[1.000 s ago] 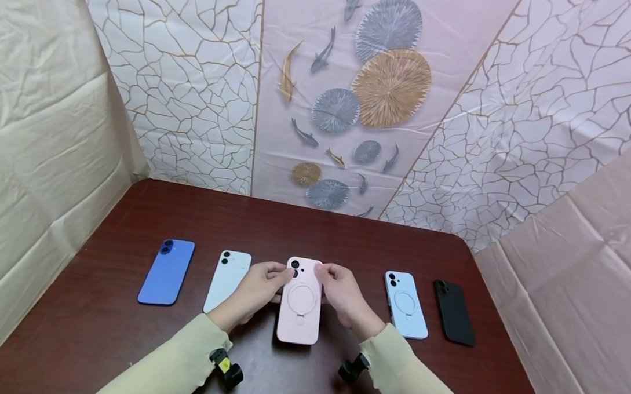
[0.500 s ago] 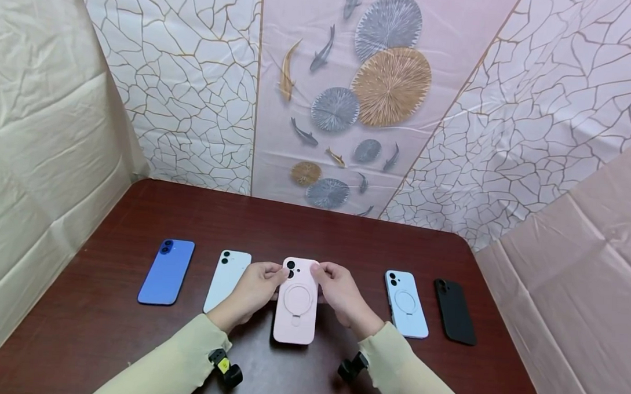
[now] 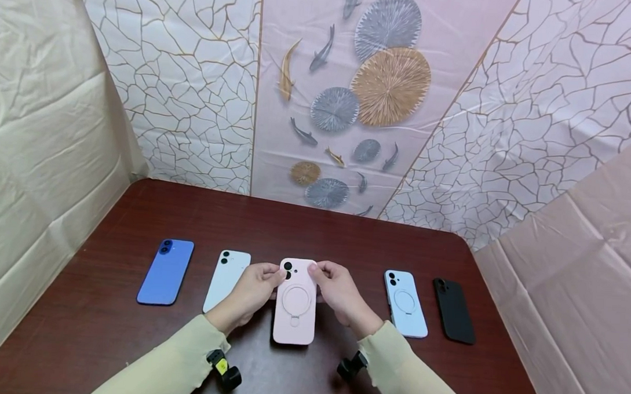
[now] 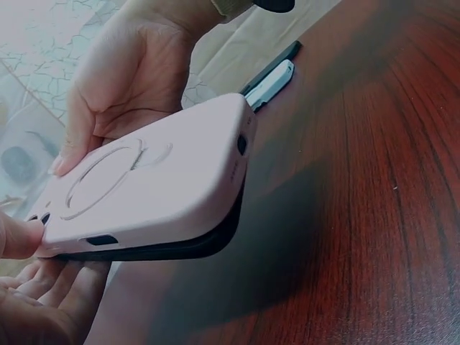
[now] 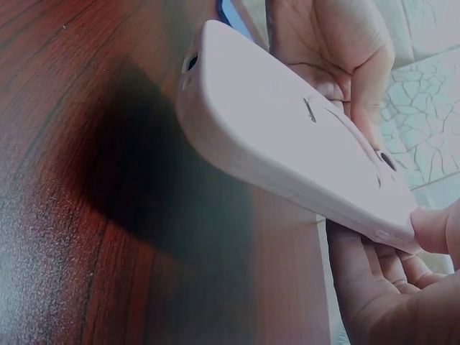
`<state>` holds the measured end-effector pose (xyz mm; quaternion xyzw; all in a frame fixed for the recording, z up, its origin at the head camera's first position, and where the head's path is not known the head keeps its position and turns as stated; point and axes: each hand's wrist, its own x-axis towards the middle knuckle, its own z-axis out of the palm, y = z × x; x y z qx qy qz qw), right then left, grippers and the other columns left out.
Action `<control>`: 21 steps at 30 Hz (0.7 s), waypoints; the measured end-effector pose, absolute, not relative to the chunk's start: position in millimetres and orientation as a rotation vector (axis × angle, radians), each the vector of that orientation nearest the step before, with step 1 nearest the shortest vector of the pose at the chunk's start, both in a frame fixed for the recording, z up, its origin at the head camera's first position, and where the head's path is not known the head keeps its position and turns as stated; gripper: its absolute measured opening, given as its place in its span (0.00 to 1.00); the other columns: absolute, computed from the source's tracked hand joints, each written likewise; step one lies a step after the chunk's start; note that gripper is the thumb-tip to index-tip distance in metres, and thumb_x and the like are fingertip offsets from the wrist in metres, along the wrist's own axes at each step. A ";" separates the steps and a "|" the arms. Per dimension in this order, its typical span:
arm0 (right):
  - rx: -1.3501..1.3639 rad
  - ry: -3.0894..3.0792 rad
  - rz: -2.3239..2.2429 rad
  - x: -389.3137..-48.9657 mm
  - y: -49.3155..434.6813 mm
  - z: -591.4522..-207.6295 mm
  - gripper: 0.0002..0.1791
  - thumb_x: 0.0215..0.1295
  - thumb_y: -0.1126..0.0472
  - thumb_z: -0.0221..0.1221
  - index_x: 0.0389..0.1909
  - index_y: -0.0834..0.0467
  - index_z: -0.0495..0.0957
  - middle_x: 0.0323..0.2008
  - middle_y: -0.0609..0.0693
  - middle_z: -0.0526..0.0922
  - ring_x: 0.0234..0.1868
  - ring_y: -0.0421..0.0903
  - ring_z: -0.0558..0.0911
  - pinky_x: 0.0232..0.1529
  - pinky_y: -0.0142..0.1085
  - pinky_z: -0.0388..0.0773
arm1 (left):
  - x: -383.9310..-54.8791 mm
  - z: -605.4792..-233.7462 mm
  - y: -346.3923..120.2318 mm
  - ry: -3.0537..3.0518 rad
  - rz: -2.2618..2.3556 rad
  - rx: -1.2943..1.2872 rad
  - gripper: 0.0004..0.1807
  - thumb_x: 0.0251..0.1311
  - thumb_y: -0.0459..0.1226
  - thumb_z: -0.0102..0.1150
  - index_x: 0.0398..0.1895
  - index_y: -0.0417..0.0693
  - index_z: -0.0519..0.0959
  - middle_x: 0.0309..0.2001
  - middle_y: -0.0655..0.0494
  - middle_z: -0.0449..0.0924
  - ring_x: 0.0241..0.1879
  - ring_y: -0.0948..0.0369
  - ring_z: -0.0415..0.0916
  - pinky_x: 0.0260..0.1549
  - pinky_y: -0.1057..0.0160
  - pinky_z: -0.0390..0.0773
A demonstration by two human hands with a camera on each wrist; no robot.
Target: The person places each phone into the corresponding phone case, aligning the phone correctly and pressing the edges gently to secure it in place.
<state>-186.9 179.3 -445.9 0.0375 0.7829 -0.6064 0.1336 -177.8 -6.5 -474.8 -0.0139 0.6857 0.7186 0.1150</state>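
Observation:
A pink phone case [image 3: 294,329] with a ring on its back is held between both hands over the table. My left hand [image 3: 255,290] pinches its upper left corner, thumb on top beside the camera openings and fingers underneath. My right hand [image 3: 344,293] grips the upper right corner the same way. In the left wrist view a dark phone-like slab [image 4: 172,251] shows along the case's underside, standing out past its edge. The case's lower end is lifted, with a shadow below it. From the right wrist view its side looks all pink.
Left of the hands lie a blue phone [image 3: 165,273] and a white phone [image 3: 225,284], partly behind the left hand. To the right are a light blue phone case [image 3: 410,322] with a ring and a black phone case [image 3: 454,312]. Patterned cloth [image 3: 193,100] hangs behind the table [image 3: 216,214].
The pink case has shifted slightly left, and the right thumb has moved with it. Both hands keep their hold; the other phones and cases have stayed put.

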 end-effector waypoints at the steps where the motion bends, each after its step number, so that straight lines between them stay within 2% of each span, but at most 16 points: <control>1: 0.106 2.269 -1.758 -187.2 179.2 -445.9 0.18 0.72 0.52 0.55 0.47 0.64 0.78 0.33 0.55 0.83 0.29 0.46 0.82 0.34 0.45 0.82 | -177.9 -474.8 -6.9 2.000 2.110 -0.044 0.16 0.70 0.36 0.53 0.49 0.28 0.75 0.41 0.41 0.84 0.35 0.57 0.82 0.36 0.58 0.82; 6: 0.124 2.315 -1.741 -188.6 179.7 -444.2 0.17 0.72 0.52 0.55 0.47 0.63 0.78 0.31 0.53 0.82 0.28 0.45 0.80 0.31 0.43 0.81 | -181.0 -474.9 -8.1 1.961 2.121 -0.047 0.16 0.68 0.38 0.56 0.49 0.32 0.76 0.41 0.44 0.84 0.37 0.57 0.83 0.36 0.58 0.82; 13: 0.123 2.339 -1.738 -189.9 180.9 -439.0 0.16 0.72 0.53 0.55 0.47 0.63 0.80 0.30 0.53 0.82 0.28 0.46 0.80 0.32 0.44 0.81 | -187.2 -471.0 -5.0 2.026 2.115 -0.052 0.22 0.65 0.45 0.60 0.52 0.36 0.77 0.41 0.46 0.84 0.38 0.57 0.83 0.33 0.60 0.82; 21: 0.073 2.255 -1.764 -190.4 181.5 -443.4 0.16 0.72 0.54 0.55 0.46 0.63 0.78 0.31 0.53 0.83 0.29 0.47 0.82 0.33 0.44 0.82 | -185.0 -470.1 -2.7 2.265 2.030 -0.106 0.16 0.66 0.45 0.59 0.43 0.38 0.81 0.33 0.53 0.84 0.30 0.62 0.78 0.30 0.63 0.79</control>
